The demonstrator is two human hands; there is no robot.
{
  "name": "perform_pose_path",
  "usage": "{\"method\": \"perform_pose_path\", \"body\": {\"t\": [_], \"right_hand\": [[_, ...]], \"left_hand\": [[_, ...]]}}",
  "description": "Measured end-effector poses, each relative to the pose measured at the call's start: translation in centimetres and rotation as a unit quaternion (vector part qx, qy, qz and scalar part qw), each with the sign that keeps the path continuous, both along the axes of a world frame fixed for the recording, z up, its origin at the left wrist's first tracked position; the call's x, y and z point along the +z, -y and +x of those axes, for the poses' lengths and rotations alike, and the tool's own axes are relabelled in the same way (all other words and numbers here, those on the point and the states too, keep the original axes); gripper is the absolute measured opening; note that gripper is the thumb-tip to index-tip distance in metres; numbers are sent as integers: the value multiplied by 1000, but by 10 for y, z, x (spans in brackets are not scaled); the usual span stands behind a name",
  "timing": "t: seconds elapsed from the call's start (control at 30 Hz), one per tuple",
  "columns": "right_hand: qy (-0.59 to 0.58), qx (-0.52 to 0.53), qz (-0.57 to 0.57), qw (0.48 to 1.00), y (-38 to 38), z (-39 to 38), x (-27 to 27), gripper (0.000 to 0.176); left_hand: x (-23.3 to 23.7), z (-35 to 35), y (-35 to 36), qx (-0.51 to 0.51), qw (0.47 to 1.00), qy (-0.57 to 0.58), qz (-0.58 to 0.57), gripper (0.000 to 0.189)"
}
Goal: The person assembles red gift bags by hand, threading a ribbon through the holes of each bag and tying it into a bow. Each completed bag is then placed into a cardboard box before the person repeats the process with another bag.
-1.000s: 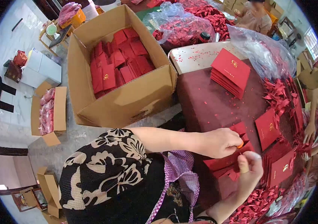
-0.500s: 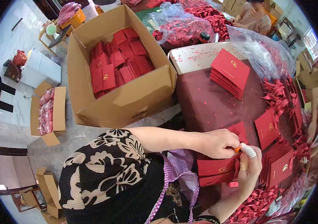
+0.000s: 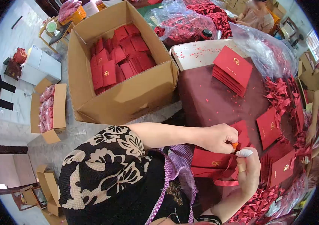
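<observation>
A red paper envelope with a gold logo lies in front of me at the table's near edge. Over its right end my left hand is closed in a pinch. A small orange piece shows at its fingertips; I cannot make out what it is. My right hand, with white tape on one finger, is closed beside it, fingertips almost meeting the left's. A red ribbon runs from the envelope towards both hands, its end sticking out below. The exact pinch point is hidden by the fingers.
A large cardboard box full of red envelopes stands at the left. Stacked envelopes lie farther up the table; more envelopes and loose ribbons lie right. Another person sits at the back.
Both hands have shifted slightly left and up. The envelope has slid left with them, and more of the ribbon end shows below. The person at the back has leaned.
</observation>
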State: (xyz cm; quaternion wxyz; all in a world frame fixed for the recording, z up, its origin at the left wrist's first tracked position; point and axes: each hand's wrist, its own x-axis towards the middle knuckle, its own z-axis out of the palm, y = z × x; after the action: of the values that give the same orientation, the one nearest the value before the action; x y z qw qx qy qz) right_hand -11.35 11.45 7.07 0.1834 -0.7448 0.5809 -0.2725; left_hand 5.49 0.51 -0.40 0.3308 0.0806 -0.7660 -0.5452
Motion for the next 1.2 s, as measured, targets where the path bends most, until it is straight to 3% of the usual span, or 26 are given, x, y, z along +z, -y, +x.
{"method": "perform_pose_path", "body": {"t": [0.1, 0.13, 0.2, 0.33, 0.37, 0.43, 0.47, 0.5, 0.57, 0.6, 0.7, 0.8, 0.83, 0.93, 1.0, 1.07, 1.13, 1.2], "right_hand": [[-11, 8, 8, 1000, 2, 0, 4, 16], [-11, 8, 9, 1000, 1, -2, 4, 16], [0, 59, 37, 998, 0, -5, 3, 17], [1, 26, 38, 999, -3, -9, 0, 17], [42, -9, 67, 997, 0, -10, 2, 15], [53, -36, 65, 996, 6, -13, 6, 13], [83, -44, 58, 994, 8, -15, 5, 10], [100, -48, 49, 993, 15, -16, 6, 8], [148, -66, 48, 986, 22, -26, 3, 10], [160, -41, 59, 984, 29, -36, 1, 8], [202, -32, 76, 976, 41, -54, -13, 10], [170, -41, 44, 984, 46, -56, -23, 11], [172, -50, 42, 983, 46, -56, -24, 11], [161, -50, 69, 983, 46, -59, -32, 11], [174, -53, 70, 981, 43, -58, -35, 10], [182, -22, 46, 982, 49, -59, -39, 10], [159, 6, 4, 987, 51, -58, -41, 9], [132, -24, 31, 991, 51, -53, -36, 9]], "left_hand": [[7, 3, 1, -14, 999, -10, 34, 9], [3, 1, 6, 33, 999, -15, 38, 7], [6, 12, 32, 53, 982, 20, 182, 7], [18, 24, 42, 89, 969, 0, 229, 9], [17, 28, 54, 134, 963, 41, 232, 12], [10, 24, 59, 203, 971, 6, 124, 18], [6, 24, 58, 299, 953, 55, 2, 23], [6, 26, 56, 317, 948, 21, -14, 26], [21, 35, 47, 254, 965, 65, 15, 22], [23, 37, 47, 229, 969, 54, -71, 16], [26, 35, 34, 183, 978, 77, -71, 16], [27, 31, 24, 241, 957, 132, -97, 22], [28, 29, 24, 270, 945, 106, -152, 24], [19, 25, 23, 327, 941, 50, -65, 22], [13, 23, 28, 265, 957, 52, -106, 13], [17, 19, 20, 174, 964, 92, -178, 17], [4, 14, 18, 173, 950, 119, -231, 18], [-11, 9, 22, 159, 956, 102, -223, 20]]}}
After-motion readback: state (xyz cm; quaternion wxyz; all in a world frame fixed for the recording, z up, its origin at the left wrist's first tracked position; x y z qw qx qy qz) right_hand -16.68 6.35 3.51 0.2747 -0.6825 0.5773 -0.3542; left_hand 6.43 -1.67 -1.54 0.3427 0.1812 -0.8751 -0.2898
